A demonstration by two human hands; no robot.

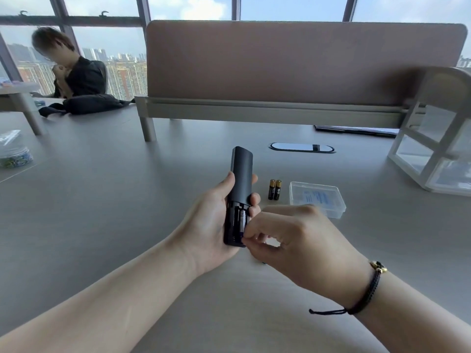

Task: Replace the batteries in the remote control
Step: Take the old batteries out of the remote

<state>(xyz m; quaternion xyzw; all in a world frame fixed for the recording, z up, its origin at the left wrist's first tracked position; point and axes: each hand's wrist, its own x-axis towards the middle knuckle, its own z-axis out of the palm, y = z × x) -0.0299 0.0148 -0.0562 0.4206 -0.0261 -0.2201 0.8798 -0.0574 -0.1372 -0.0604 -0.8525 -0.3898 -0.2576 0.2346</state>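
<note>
My left hand (204, 225) holds a black remote control (240, 174) back side up above the grey table, its battery compartment uncovered at the near end. One battery (241, 221) lies in the compartment's right slot. The left slot looks empty. My right hand (293, 240) pinches the near end of that battery with thumb and forefinger. Two black-and-gold batteries (274, 189) lie side by side on the table just right of the remote. The compartment cover is not visible.
A clear plastic box (317, 200) sits right of the loose batteries. A white open shelf unit (433, 154) stands at the far right, a desk divider (293, 62) behind. A cable port (302, 148) lies in the tabletop. A person sits at far left.
</note>
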